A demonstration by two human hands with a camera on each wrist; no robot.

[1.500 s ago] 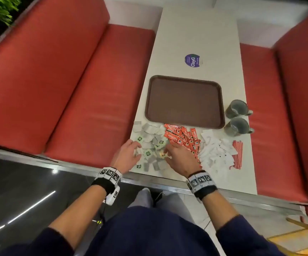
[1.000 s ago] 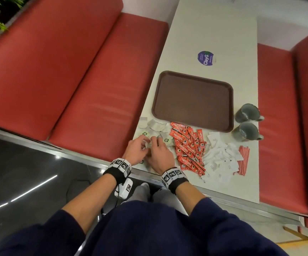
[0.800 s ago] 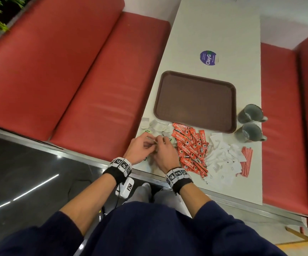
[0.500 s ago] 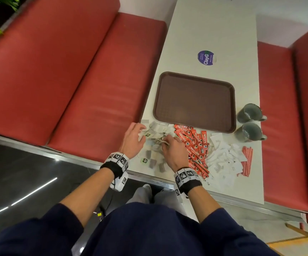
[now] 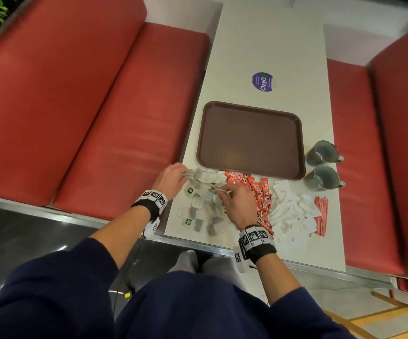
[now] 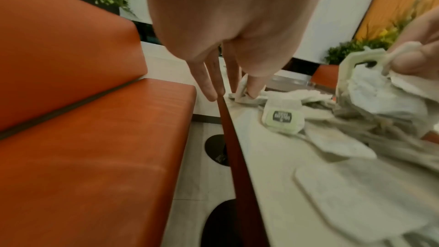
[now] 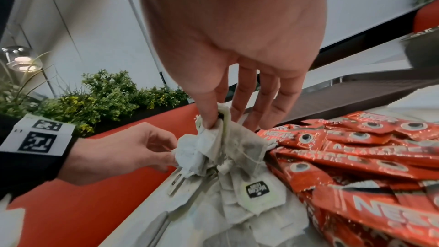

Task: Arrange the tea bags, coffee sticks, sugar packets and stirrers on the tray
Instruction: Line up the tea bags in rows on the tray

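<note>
Two hands work the pile of tea bags (image 5: 204, 204) at the near left corner of the white table (image 5: 269, 50). The left hand (image 5: 171, 178) lies at the table's left edge, palm down, its fingers curled round a few bags at the far side of the pile. The right hand (image 5: 234, 204) reaches in from the near side, its thumb and forefinger pinching a crumpled clump of bags (image 7: 213, 144) raised a little above the heap while the other fingers hang straight. The hands are near each other, not touching. Just right of the pile lie the red coffee sticks (image 5: 254, 192), then the white sugar packets (image 5: 293, 214), then the red stirrers (image 5: 320, 215) near the right edge. The brown tray (image 5: 251, 140) sits just beyond the pile, bare, its near rim close to the farthest bags. Two grey mugs (image 5: 322, 165) stand right of the tray at the table's edge. Red benches (image 5: 88, 106) flank both long sides.
</note>
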